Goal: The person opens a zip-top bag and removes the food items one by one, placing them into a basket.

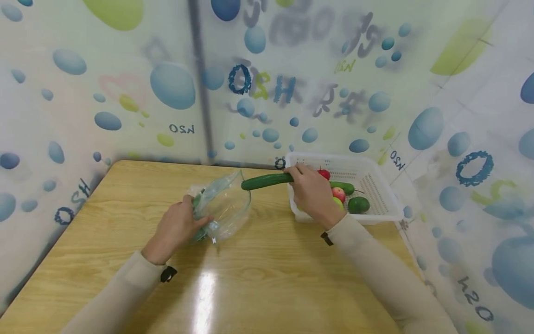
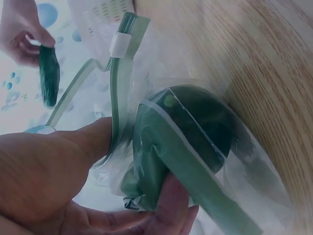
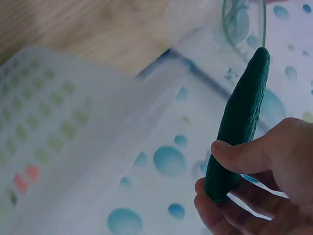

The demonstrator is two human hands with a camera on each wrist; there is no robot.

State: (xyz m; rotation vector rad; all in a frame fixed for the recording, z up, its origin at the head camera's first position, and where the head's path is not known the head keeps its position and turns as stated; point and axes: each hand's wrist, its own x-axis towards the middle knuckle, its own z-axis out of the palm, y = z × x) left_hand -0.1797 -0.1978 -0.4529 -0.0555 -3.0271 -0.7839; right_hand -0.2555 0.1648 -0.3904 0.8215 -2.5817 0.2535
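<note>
A dark green cucumber [image 1: 267,181] is pinched near one end by my right hand [image 1: 314,192], above the near-left part of the basket. Its free tip points left, at the mouth of a clear zip bag [image 1: 227,211]. My left hand [image 1: 177,227] grips the bag's side, thumb at the rim and fingers beneath. The bag's mouth stands wide, with a white slider [image 2: 120,45] on its green zip strip. Inside the bag, in the left wrist view, lies a dark green rounded item [image 2: 205,122]; its kind is unclear through the plastic.
A white perforated basket [image 1: 384,195] stands at the back right of the wooden table [image 1: 267,278]. In it lie a red apple [image 1: 339,194], a green avocado-like fruit [image 1: 359,205], a long green vegetable [image 1: 343,187] and other produce. Patterned walls [image 1: 267,116] border the table behind and at the sides.
</note>
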